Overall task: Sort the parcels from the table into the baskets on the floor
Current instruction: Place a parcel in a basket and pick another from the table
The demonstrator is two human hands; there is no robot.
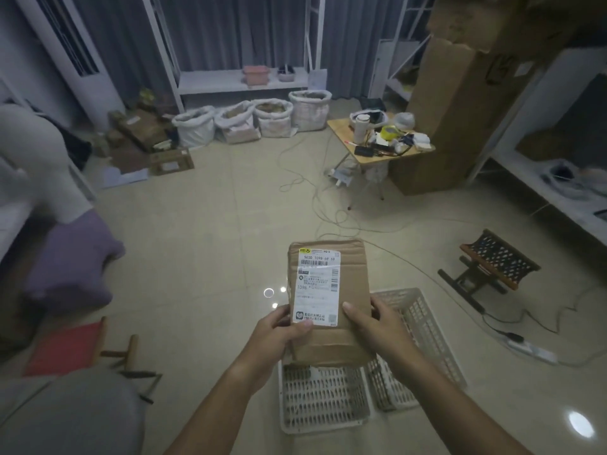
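Note:
A brown cardboard parcel [351, 277] with a white shipping label facing up is held in the air in front of me, above the floor. My left hand [279, 333] grips its lower left edge, thumb on the label. My right hand [371, 320] grips its lower right edge, thumb on the cardboard. Two white slatted plastic baskets stand on the floor beneath: one [322, 399] directly under the parcel, the other [423, 336] to its right. The parcel hides part of both baskets.
A small woven footstool [492, 261] stands on the right. Cables and a power strip [532, 349] trail across the tiled floor. A red stool [65, 346] and a purple cushion [72, 261] sit at the left. A folding table [377, 139] and several filled sacks [253, 121] are farther back.

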